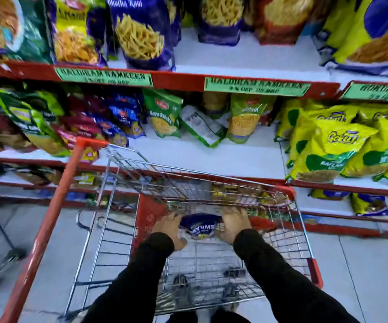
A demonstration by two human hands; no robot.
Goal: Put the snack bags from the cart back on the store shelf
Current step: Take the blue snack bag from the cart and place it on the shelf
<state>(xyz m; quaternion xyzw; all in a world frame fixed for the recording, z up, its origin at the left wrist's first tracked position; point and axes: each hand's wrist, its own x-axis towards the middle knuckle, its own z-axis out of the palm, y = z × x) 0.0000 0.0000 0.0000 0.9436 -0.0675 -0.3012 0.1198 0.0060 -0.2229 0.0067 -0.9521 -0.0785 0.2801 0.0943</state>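
In the lower middle of the frame, both hands reach down into a wire shopping cart (211,190) with red trim. Between them lies a dark blue snack bag (200,226) with white letters, low inside the cart basket. The left hand (169,228) touches the left edge of the bag, its fingers curled around that side. The right hand (235,223) presses on the right edge, fingers spread and bent over the bag. So both hands grip the same bag from two sides; the picture is blurred here, so how firm the grip is I cannot tell. Both arms wear black sleeves (281,276).

At the far end of the basket, to the right of the hands, more snack packets (235,190) lie, probably yellow and green ones.

Behind the cart stands the store shelf (235,157) with red edges. Its white middle board is bare in the centre of the frame. Yellow bags (332,145) fill the right side, and green price labels (257,86) hang on the shelf edge above.
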